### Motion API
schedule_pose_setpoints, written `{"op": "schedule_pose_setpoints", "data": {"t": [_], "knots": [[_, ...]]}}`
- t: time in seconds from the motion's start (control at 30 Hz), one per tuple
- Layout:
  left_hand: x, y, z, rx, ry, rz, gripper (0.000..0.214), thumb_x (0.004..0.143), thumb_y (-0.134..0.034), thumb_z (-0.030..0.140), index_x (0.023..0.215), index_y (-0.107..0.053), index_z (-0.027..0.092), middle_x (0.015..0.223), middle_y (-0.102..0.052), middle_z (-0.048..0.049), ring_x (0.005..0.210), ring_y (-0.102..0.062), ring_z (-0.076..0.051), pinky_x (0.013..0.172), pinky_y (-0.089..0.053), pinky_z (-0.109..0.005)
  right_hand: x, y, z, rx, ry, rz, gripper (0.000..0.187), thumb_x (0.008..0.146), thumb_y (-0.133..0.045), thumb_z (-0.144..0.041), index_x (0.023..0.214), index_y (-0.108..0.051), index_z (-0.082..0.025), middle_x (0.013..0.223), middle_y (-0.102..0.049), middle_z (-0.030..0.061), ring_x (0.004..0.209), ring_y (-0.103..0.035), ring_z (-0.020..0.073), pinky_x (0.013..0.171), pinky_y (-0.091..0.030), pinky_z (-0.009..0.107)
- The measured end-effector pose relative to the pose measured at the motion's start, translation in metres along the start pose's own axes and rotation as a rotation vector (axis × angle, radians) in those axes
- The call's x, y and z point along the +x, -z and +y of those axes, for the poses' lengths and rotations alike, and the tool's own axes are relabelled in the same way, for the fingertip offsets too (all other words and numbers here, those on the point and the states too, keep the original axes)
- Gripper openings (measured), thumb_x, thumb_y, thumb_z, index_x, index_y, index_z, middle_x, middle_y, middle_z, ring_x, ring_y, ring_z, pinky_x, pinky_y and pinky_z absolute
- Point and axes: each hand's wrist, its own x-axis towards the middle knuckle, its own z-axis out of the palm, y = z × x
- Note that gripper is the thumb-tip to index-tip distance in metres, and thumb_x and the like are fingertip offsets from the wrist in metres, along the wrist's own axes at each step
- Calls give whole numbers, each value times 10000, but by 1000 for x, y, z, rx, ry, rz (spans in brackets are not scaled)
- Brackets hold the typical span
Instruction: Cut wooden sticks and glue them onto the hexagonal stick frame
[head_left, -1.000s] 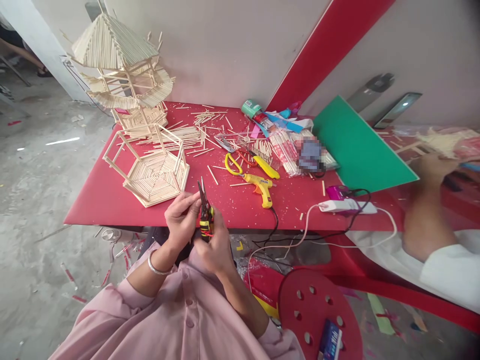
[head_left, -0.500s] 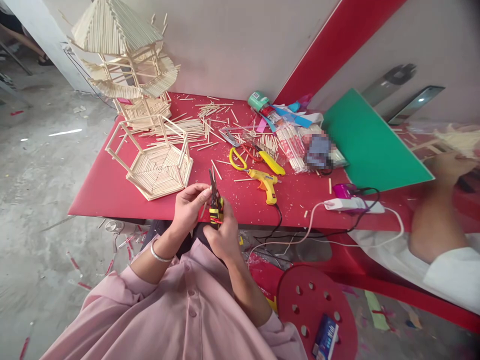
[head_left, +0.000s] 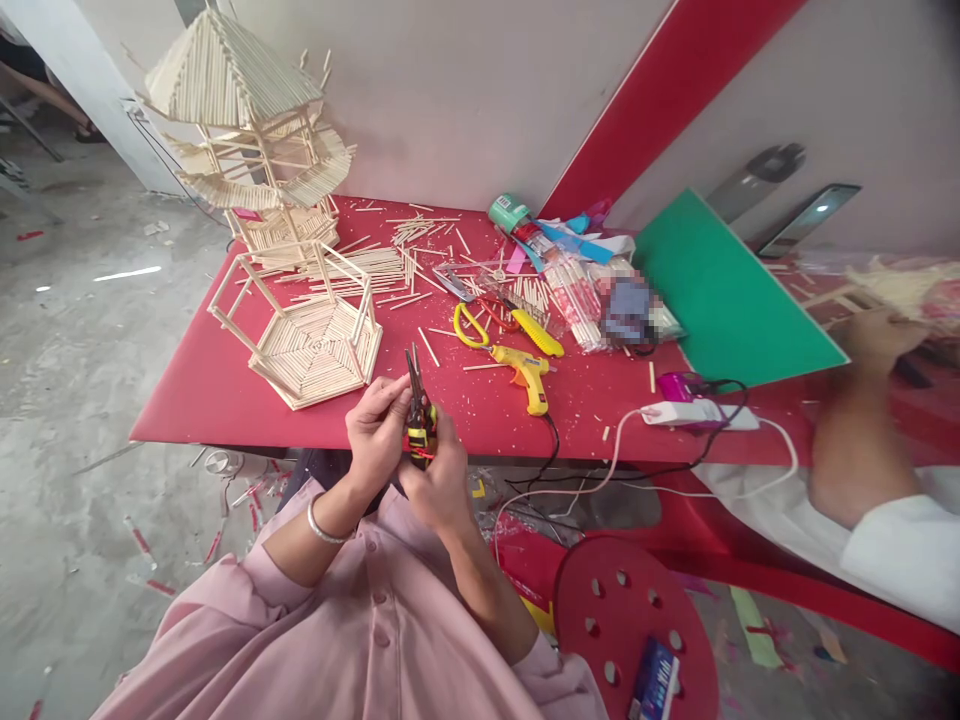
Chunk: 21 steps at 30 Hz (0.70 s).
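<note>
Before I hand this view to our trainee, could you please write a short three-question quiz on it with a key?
1. Which of the wearer's hands grips the pliers?
2. True or false: the yellow glue gun lies to the right of the open hexagonal stick frame, as the camera sees it.
3. The large flat board at the right of the table is: A) yellow, B) white, C) green.

Key:
1. The right hand.
2. True.
3. C.
</note>
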Motion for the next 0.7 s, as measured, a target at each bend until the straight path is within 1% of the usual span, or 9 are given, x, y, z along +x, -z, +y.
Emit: {"op": "schedule_pose_setpoints", "data": {"t": [0.13,0.23,0.3,0.37,0.43,0.5,0.53,0.6,0.7], "knots": [[-2,0,-3,-2,13,-9,159,806,-754,329,911,-812,225,714,-616,-12,646,-529,-107,601,-477,-230,-2,-1,-2,24,-8,5,441,663,-579,-150,1097,-551,-227,973,-656,30,878,-629,213,767,-529,328],[-3,1,-9,-68,54,-20,181,834,-730,318,982,-802,242,691,-566,11,557,-497,-72,506,-441,-201,-3,-1,-1,79,-94,72,301,666,-553,-168,962,-550,-222,762,-608,-24,671,-580,170,621,-494,281],[-2,2,-12,-124,76,-25,193,852,-713,317,1018,-793,258,692,-541,21,508,-476,-51,451,-407,-184,-3,2,1,87,-128,107,265,659,-534,-169,919,-534,-224,677,-554,-50,592,-531,154,578,-468,272],[-1,2,-15,-156,89,-20,191,850,-718,317,1017,-793,262,697,-532,21,496,-474,-43,432,-395,-176,-2,7,2,75,-103,68,363,643,-521,-150,999,-536,-220,753,-592,-31,661,-568,168,647,-498,293],[0,2,-15,-155,99,-12,189,847,-724,318,1012,-794,261,696,-529,21,496,-475,-41,426,-392,-173,-1,12,2,39,-61,9,512,633,-513,-131,1137,-520,-217,952,-639,25,856,-618,209,802,-526,350],[0,2,-13,-123,91,-20,182,848,-722,319,1003,-796,257,684,-532,21,500,-477,-45,434,-401,-176,-1,15,1,-36,-32,-13,620,625,-518,-124,1239,-490,-213,1121,-619,78,1045,-596,256,940,-499,425],[0,2,-11,-96,79,-26,177,847,-723,320,993,-798,252,675,-536,21,504,-479,-50,441,-407,-179,-1,15,1,-81,-25,-12,658,624,-522,-124,1274,-475,-209,1168,-602,97,1106,-574,276,986,-476,458],[1,2,-7,-36,41,-27,166,841,-728,325,965,-802,243,658,-544,20,520,-480,-62,458,-419,-187,-2,13,0,-160,-10,-7,711,628,-532,-131,1330,-441,-194,1206,-581,124,1167,-545,302,1032,-444,499],[2,4,-5,40,-17,-11,162,848,-717,325,948,-803,232,663,-558,16,556,-486,-76,494,-432,-199,-2,10,-2,-241,19,-13,736,647,-535,-149,1371,-406,-156,1224,-572,157,1192,-531,320,1043,-430,522]]}}
